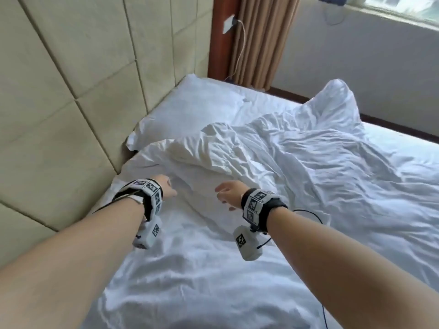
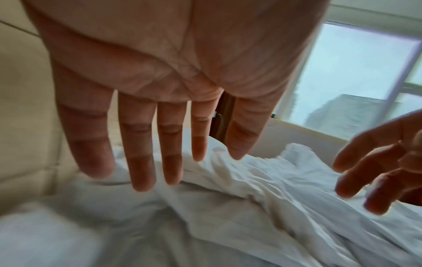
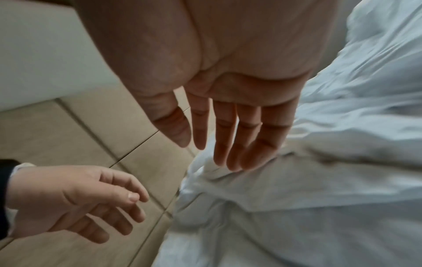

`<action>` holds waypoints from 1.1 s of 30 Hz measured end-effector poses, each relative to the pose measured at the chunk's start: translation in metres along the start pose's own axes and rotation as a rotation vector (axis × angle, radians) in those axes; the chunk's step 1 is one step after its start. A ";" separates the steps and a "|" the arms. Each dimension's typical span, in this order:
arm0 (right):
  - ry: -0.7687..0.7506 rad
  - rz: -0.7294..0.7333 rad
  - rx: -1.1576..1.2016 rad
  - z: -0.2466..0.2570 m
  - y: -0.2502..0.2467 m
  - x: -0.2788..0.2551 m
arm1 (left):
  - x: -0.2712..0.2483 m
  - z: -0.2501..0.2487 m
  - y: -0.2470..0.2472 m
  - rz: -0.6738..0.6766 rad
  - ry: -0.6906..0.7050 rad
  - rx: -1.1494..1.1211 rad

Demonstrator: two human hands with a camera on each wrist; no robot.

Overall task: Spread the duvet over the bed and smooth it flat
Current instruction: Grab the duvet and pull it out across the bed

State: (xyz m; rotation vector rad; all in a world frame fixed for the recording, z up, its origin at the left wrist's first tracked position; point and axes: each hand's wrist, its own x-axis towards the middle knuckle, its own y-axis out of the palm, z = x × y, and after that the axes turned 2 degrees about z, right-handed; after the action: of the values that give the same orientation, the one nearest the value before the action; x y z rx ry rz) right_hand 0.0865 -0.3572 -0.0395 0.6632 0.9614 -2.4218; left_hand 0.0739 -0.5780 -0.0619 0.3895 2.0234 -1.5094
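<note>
A: What are the hands doing?

B: Both are empty. The left hand [image 1: 167, 186] hangs palm down with its fingers [image 2: 141, 159] straight and slightly spread. The right hand [image 1: 229, 194] is likewise loose, fingers [image 3: 224, 139] extended, gripping nothing.

A: Are they touching the white duvet [image 1: 297, 157]?

B: From the wrist views both palms seem to be above the cloth, not on it; whether a fingertip grazes it I cannot tell. The crumpled ridge of the duvet lies just beyond both sets of fingertips and runs off to the right hand's outer side, rumpled, with one corner standing up at the far end.

A: And beneath the wrists?

B: Wrinkled white bedding covering the bed [image 1: 403, 143]. A white pillow [image 1: 194, 108] lies farther out beyond the left hand, against the padded beige headboard [image 1: 71, 79] that runs along that hand's outer side.

A: Anything past the pillow?

B: A tan curtain [image 1: 261, 39] and a white charging cable [image 1: 240, 51] hanging from a wall socket.
</note>
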 end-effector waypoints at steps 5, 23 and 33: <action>0.230 -0.182 0.106 -0.104 -0.058 -0.042 | 0.024 -0.115 0.048 0.137 0.229 0.160; 0.706 -0.228 -0.009 -0.422 -0.047 -0.153 | -0.093 -0.274 0.301 0.427 0.235 0.169; 0.640 -0.071 0.062 -0.553 -0.029 -0.231 | -0.164 -0.355 0.465 0.868 0.298 -0.024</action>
State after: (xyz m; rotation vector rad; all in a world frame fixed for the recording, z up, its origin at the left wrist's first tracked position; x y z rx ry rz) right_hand 0.3978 0.1117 -0.2462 1.5038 1.1545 -2.3384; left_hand 0.3619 -0.0778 -0.2541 1.3386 1.6952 -0.9052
